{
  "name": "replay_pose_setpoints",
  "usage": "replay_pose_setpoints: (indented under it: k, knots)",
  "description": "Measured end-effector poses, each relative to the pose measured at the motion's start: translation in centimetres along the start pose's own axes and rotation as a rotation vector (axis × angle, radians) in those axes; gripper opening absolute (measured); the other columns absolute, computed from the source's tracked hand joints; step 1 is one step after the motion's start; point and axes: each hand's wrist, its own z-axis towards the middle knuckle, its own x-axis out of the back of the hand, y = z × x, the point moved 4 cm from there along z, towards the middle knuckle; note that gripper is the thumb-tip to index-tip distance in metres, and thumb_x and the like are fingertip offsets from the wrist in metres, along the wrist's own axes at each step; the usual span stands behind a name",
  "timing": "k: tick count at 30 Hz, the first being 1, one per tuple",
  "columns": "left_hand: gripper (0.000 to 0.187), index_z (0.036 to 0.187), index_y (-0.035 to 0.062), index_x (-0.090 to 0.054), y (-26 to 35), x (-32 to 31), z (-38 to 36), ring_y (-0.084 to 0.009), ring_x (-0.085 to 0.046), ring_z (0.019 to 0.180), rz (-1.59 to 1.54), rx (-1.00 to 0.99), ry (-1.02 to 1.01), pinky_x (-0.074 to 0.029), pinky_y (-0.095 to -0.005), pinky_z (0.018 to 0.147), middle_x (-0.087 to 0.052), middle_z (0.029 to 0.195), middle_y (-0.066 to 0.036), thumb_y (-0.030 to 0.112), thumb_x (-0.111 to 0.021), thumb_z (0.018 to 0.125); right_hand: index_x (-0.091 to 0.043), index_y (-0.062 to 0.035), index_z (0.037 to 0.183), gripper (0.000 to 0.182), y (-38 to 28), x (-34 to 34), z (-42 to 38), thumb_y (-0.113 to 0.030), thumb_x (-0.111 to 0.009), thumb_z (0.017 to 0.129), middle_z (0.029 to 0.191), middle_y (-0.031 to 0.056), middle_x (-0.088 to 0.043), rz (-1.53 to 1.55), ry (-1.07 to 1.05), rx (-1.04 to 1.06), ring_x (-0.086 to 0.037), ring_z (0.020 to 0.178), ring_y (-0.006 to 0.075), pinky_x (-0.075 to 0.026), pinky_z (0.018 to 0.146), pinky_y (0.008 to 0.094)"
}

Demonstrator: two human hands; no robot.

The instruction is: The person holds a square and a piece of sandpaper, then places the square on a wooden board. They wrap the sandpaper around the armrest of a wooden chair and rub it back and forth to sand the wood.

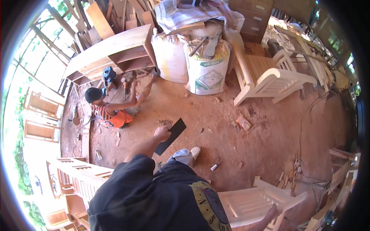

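My left hand (162,133) is closed on the edge of a dark, flat rectangular sheet that looks like sandpaper (171,137), held out over the dirt floor. At the lower right, my right hand (272,212) rests on the arm of a pale, unpainted wooden chair (246,204), fingers apparently curled over it. That chair has a slatted surface and stands close beside my body. My torso hides part of it.
A co-worker in an orange top (111,115) squats at left near a power tool (125,85) and a long wooden cabinet (111,50). Stuffed sacks (208,69) and a wooden bench (266,73) stand at the back. Wood scraps and a cable (302,127) lie on the floor.
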Motion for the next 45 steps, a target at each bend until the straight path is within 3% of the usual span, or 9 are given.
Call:
replay_pose_setpoints:
  k: [13, 19, 20, 21, 23, 30, 36, 43, 45]
  knots:
    - [0.037, 0.106, 0.004, -0.07, 9.1, -0.6, 8.0, -0.0365, -0.065, 0.109, 0.107, -0.024, -0.082, -0.052, -0.0454, 0.094, -0.07, 0.111, -0.02, 0.035, -0.062, 0.086, -0.042, 0.0109, 0.137, 0.076, 3.2, -1.4, 2.6, -0.034, -0.07, 0.083, 0.12, 0.0301, -0.062, 0.013, 0.06, -0.02, -0.063, 0.103, 0.0424, -0.049, 0.093, 0.0502]
    - [0.042, 0.11, 0.0043, -0.071, 14.0, -8.1, 16.5, -0.0341, -0.066, 0.111, 0.429, -0.223, -0.182, -0.054, -0.0456, 0.092, -0.069, 0.116, -0.019, 0.04, -0.057, 0.091, -0.045, 0.0091, 0.138, 0.068, 12.4, -4.1, 16.4, -0.031, -0.069, 0.088, 0.119, 0.0235, -0.063, 0.553, 0.058, -0.014, -0.061, 0.102, 0.034, -0.05, 0.09, 0.0434]
    - [0.044, 0.111, 0.006, -0.071, 20.9, -3.7, 13.7, -0.0337, -0.065, 0.112, 0.375, -0.084, -0.209, -0.054, -0.0443, 0.093, -0.068, 0.119, -0.017, 0.043, -0.055, 0.094, -0.047, 0.0095, 0.136, 0.062, 12.1, -3.2, 17.6, -0.026, -0.067, 0.09, 0.12, 0.0211, -0.064, 0.455, 0.095, -0.084, -0.06, 0.106, 0.0325, -0.05, 0.092, 0.0424]
    - [0.043, 0.114, 0.0091, -0.071, 21.4, -7.0, 16.0, -0.0334, -0.066, 0.111, 0.748, -0.46, -0.288, -0.053, -0.044, 0.095, -0.066, 0.122, -0.015, 0.044, -0.054, 0.095, -0.052, 0.01, 0.132, 0.056, 10.7, -2.2, 17.8, -0.024, -0.069, 0.09, 0.118, 0.0215, -0.064, 0.611, 0.211, -0.084, -0.06, 0.102, 0.0329, -0.05, 0.091, 0.0424]
    - [0.041, 0.111, 0.0082, -0.07, 27.0, -6.8, 16.9, -0.0369, -0.065, 0.109, 0.131, -0.075, -0.078, -0.051, -0.045, 0.095, -0.068, 0.116, -0.02, 0.041, -0.062, 0.088, -0.055, 0.007, 0.13, 0.051, 6.3, 0.5, 20.4, -0.021, -0.07, 0.089, 0.117, 0.02, -0.064, 0.506, 0.266, -0.102, -0.061, 0.104, 0.0306, -0.049, 0.091, 0.0399]
    - [0.041, 0.111, 0.0057, -0.068, 47.5, -11.6, 20.4, -0.0409, -0.065, 0.107, 0.22, -0.163, -0.142, -0.051, -0.0485, 0.093, -0.069, 0.112, -0.023, 0.037, -0.063, 0.084, -0.066, -0.0027, 0.115, 0.024, -12.9, 4.1, 30.2, -0.01, -0.063, 0.092, 0.109, 0.0067, -0.069, 0.492, 0.41, 0.338, -0.063, 0.1, 0.0174, -0.05, 0.091, 0.0317]
    - [0.043, 0.112, 0.0045, -0.068, 59.9, -21.0, 27.4, -0.0393, -0.065, 0.109, 0.161, -0.362, -0.175, -0.051, -0.0513, 0.092, -0.069, 0.113, -0.023, 0.033, -0.067, 0.081, -0.067, -0.0143, 0.117, 0.035, -23.8, -0.1, 36.2, -0.037, -0.062, 0.092, 0.105, 0.0128, -0.072, 0.377, -0.245, 0.254, -0.072, 0.091, 0.0287, -0.055, 0.087, 0.0404]
    - [0.047, 0.113, 0.0007, -0.068, 81.4, -27.1, 34.3, -0.039, -0.065, 0.109, 0.387, -0.554, -0.233, -0.05, -0.0475, 0.095, -0.069, 0.112, -0.023, 0.033, -0.068, 0.079, -0.067, -0.0097, 0.118, 0.033, -16.8, -16.2, 52.3, -0.026, -0.067, 0.09, 0.109, 0.0116, -0.072, 0.397, -0.579, 0.498, -0.067, 0.102, 0.0272, -0.053, 0.09, 0.0375]
    - [0.048, 0.114, 0.0005, -0.068, 90.0, -28.5, 35.6, -0.0384, -0.066, 0.108, 0.52, -0.547, -0.274, -0.051, -0.0458, 0.095, -0.07, 0.11, -0.023, 0.034, -0.068, 0.079, -0.065, -0.0084, 0.117, 0.033, -8.0, -25.8, 60.1, -0.029, -0.065, 0.091, 0.115, 0.0104, -0.069, 0.418, -0.109, 0.354, -0.065, 0.104, 0.0255, -0.051, 0.092, 0.0358]
